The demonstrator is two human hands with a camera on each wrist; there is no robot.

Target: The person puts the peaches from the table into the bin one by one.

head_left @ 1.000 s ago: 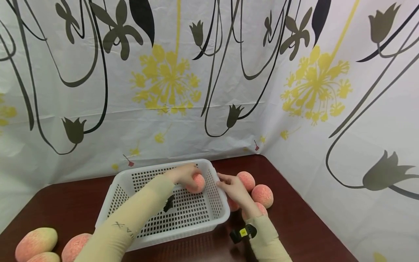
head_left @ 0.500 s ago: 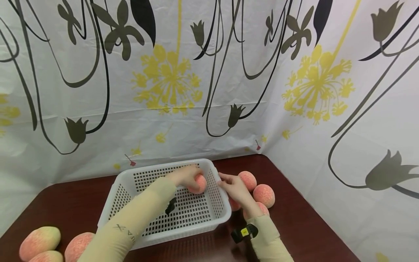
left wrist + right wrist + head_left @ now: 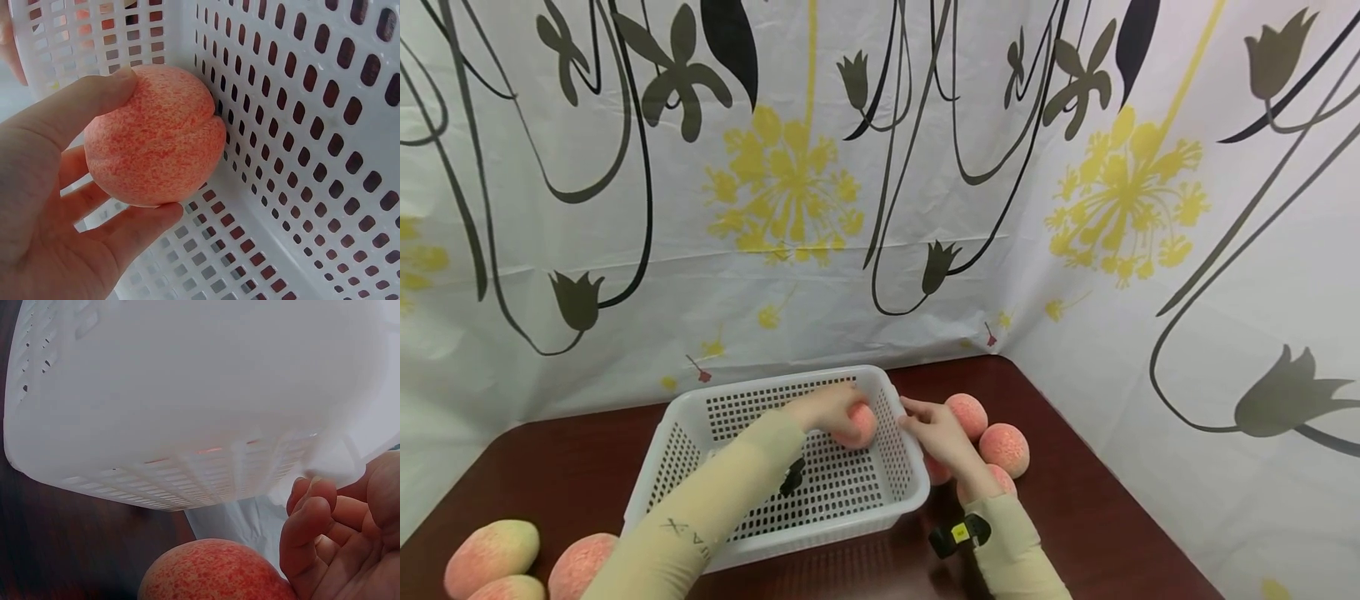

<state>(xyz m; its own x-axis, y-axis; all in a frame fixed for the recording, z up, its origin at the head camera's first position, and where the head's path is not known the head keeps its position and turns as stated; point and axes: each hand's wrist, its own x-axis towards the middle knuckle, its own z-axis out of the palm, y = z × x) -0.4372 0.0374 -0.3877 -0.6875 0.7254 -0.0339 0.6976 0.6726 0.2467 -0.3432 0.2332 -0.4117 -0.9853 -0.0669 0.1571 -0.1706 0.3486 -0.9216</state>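
My left hand holds a pink peach inside a white perforated plastic basket, near its back right corner. In the left wrist view, the thumb lies on top of the peach and the fingers curl beneath it, close to the basket wall. My right hand grips the basket's right rim from outside. Its curled fingers show below the rim in the right wrist view, with another peach just beside them.
Several peaches lie on the dark red table right of the basket, some partly behind the right wrist. More peaches sit at the front left. A patterned white sheet rises behind and along the right side.
The peach in my left hand has shifted slightly down and to the right within the basket. My right hand keeps its place at the rim.
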